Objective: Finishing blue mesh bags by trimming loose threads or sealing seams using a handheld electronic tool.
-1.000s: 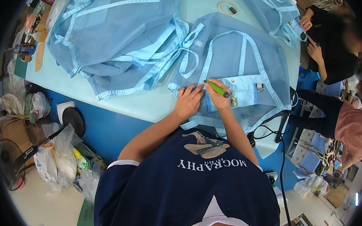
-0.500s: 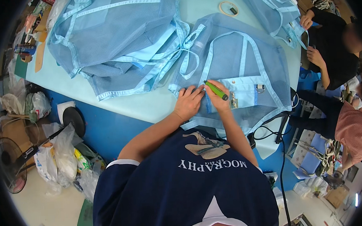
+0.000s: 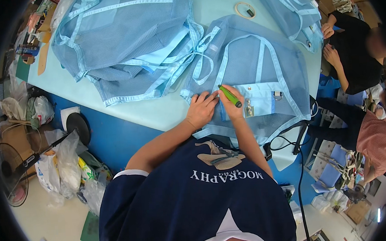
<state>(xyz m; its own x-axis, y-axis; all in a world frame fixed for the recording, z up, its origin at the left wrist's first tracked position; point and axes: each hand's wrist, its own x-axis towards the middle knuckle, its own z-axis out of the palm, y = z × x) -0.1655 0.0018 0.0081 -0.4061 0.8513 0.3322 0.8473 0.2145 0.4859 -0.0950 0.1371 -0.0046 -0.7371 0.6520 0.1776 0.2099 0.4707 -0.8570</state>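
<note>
A blue mesh bag (image 3: 238, 58) with light-blue trim and strap loops lies on the table before me. My right hand (image 3: 231, 108) is closed round a green pen-like tool with a dark butt end (image 3: 230, 96); its tip is at the bag's trim, and what it touches there is too small to make out. Right beside it, my left hand (image 3: 201, 110) presses on the bag's trim with bent fingers, its fingertips close to the tool's tip. A light-blue pocket panel (image 3: 262, 104) with a metal clip (image 3: 249, 109) lies to the right of my right hand.
More mesh bags (image 3: 126, 36) lie heaped on the table (image 3: 126, 113) at the left. A round ring-shaped item (image 3: 237, 5) lies at the back. At the far right, a co-worker in black (image 3: 356, 51) handles another mesh bag (image 3: 288, 8). A black cable (image 3: 301, 189) hangs by the table's right side.
My hands and the green tool stay nearly in place, the tool shifting only slightly. The co-worker's hands at the right have moved a little.
</note>
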